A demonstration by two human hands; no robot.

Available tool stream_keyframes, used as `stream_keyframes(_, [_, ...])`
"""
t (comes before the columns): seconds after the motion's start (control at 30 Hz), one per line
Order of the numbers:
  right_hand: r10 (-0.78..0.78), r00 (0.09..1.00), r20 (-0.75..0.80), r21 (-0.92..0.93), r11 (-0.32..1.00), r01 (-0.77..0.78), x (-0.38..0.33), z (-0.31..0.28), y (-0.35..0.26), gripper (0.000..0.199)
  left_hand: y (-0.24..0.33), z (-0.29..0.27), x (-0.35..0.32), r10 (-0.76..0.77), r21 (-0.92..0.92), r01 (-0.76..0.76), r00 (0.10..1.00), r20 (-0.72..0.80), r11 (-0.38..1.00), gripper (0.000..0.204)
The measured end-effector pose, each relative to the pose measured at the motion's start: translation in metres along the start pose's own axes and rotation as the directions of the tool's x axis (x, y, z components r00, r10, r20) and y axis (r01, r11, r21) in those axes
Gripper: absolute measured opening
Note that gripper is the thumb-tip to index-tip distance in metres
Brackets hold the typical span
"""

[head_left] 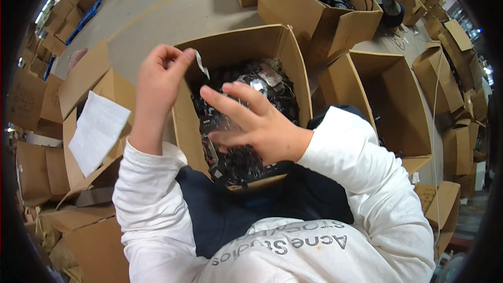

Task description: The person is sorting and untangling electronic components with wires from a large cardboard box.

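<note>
Two hands raised over an open cardboard box [293, 68] of dark electronic parts [241, 162]. Left hand [157, 81]: fingers pinched on a small white strip [201, 65], held above the box's left wall. Right hand [257, 126]: fingers spread open, empty, over the parts. White paper sheet [97, 131] lies on a neighbouring box, left.

Two hands, left hand [160, 81] and right hand [251, 123]; one small paper strip [201, 64]; one white paper sheet [98, 131]; three open cardboard boxes nearby
</note>
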State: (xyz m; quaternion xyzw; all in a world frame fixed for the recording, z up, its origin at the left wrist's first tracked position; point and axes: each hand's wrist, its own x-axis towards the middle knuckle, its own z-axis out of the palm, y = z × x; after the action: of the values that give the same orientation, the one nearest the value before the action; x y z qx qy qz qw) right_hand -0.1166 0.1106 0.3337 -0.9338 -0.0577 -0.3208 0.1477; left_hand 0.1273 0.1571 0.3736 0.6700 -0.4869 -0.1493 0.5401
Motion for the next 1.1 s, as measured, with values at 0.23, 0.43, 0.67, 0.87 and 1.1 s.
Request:
stream_keyframes(0.23, [0.207,0.977,-0.054,0.215,0.958,-0.191,0.014,0.001,-0.003,0.038,0.032,0.026,-0.047,0.028,0.027,-0.036,0.962,0.272,0.999,0.016])
stream_keyframes(0.43, [0.477,0.879,-0.006,0.715,0.617,-0.330,0.018,0.005,0.004,0.054,0.039,0.005,-0.040,-0.080,-0.066,0.150,0.794,0.603,0.986,0.017])
stream_keyframes(0.67, [0.041,0.998,-0.041,0.034,0.999,-0.040,0.026,-0.048,0.026,0.037,0.047,-0.010,-0.035,0.240,-0.027,-0.271,0.800,0.550,0.962,0.018])
stream_keyframes(0.87, [0.188,0.946,-0.263,-0.243,0.936,-0.254,0.023,-0.068,0.052,0.043,0.050,-0.004,-0.036,0.096,0.402,-0.297,0.888,0.449,0.866,0.020])
stream_keyframes(1.1, [0.628,0.756,-0.183,-0.353,0.676,-0.647,0.003,-0.067,0.125,0.029,0.057,0.014,-0.053,-0.058,0.294,-0.107,0.863,0.502,0.950,0.034])
